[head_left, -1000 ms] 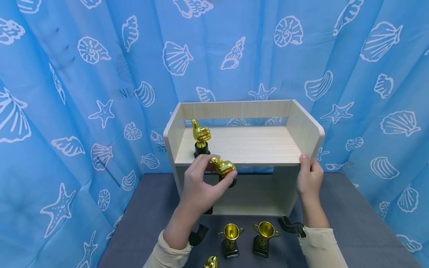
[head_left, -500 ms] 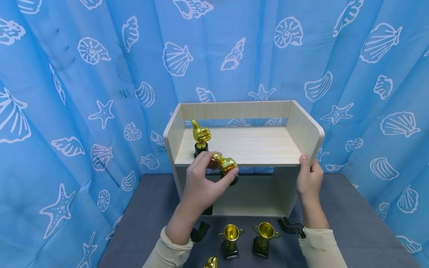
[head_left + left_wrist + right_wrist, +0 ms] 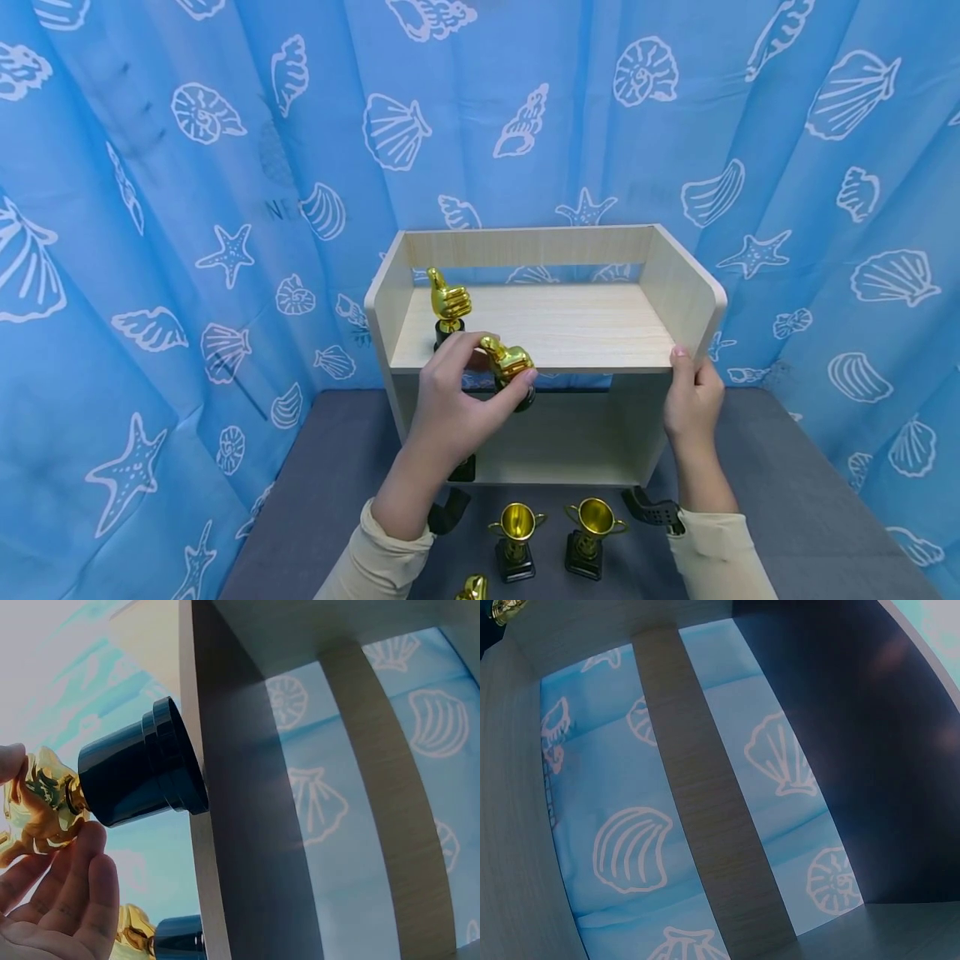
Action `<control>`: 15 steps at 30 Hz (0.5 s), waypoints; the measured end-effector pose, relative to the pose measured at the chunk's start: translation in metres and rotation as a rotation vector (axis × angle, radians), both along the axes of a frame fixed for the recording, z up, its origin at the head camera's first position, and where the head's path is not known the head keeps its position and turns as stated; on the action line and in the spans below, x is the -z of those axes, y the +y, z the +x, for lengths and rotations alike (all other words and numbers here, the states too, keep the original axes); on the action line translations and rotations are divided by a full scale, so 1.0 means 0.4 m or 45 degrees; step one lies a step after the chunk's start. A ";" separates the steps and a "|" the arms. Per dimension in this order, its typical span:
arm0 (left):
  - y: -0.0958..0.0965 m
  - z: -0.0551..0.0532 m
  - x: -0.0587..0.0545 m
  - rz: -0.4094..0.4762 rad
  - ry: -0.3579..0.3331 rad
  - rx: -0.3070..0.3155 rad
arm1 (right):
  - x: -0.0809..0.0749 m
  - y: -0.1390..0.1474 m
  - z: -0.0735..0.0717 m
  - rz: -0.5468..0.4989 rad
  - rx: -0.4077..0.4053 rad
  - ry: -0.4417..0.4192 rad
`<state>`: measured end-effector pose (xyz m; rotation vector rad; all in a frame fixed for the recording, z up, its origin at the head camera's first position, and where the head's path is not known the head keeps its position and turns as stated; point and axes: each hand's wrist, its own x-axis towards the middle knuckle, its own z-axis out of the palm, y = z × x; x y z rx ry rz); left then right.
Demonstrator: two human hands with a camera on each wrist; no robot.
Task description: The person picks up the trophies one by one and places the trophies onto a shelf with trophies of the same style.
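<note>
My left hand point(image 3: 457, 404) pinches a gold thumbs-up trophy point(image 3: 507, 360) by its gold part, at the front edge of the upper shelf. In the left wrist view its round black base point(image 3: 135, 769) points toward the board's edge, with the fingers point(image 3: 90, 877) around the gold. Another thumbs-up trophy point(image 3: 450, 302) stands upright at the left end of the upper shelf, its base partly hidden by my hand. My right hand point(image 3: 693, 400) grips the small wooden shelf point(image 3: 570, 321) at its right front corner, thumb on the board. The right wrist view shows only the shelf's lower inside.
Two gold cup trophies point(image 3: 517, 533) stand on the grey table point(image 3: 322, 500) before the shelf. Part of another gold piece point(image 3: 472, 587) shows at the bottom edge. A black base point(image 3: 463, 469) sits low at left, partly behind my forearm. A blue shell-patterned curtain point(image 3: 225, 167) hangs behind.
My left hand has risen a little and shifted slightly right with the thumbs-up trophy. The right hand stays on the shelf corner, and the other trophies have not moved.
</note>
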<state>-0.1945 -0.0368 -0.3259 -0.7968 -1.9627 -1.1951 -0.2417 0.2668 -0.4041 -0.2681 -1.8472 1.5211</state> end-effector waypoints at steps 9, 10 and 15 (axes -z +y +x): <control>0.002 0.000 -0.009 -0.004 0.021 -0.011 | 0.002 0.002 -0.003 0.004 0.002 -0.008; 0.002 0.000 -0.011 -0.007 0.021 -0.014 | 0.002 0.003 -0.003 0.003 0.002 -0.010; 0.003 0.000 -0.019 -0.018 0.007 -0.002 | 0.002 0.003 -0.002 -0.012 -0.003 -0.020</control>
